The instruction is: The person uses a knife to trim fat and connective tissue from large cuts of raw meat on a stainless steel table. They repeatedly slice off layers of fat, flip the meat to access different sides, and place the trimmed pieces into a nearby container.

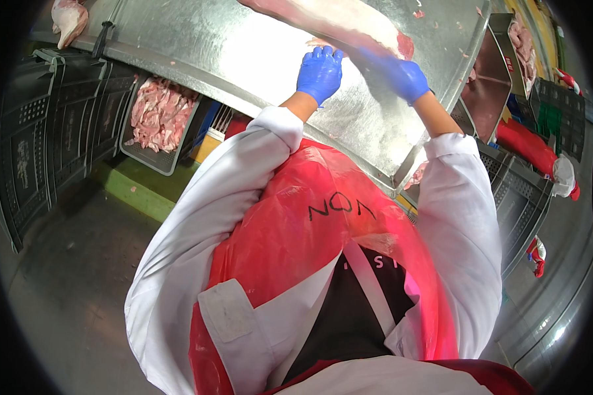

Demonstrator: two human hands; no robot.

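A long pale slab of meat, with a thick fat side and a red end, lies across the far part of the steel table. My left hand, in a blue glove, is at its near edge with fingers curled in. A small pink scrap of meat shows just beyond those fingertips. What the fingers grip, if anything, is hidden. My right hand, also blue-gloved, is beside the slab's red end. Motion smears its fingers, so I cannot make out whether it holds anything.
A grey crate of meat strips stands below the table's left edge, beside stacked dark crates. A knife sharpening steel or similar dark rod and a meat piece lie far left. Metal bins and red-sleeved people are at right.
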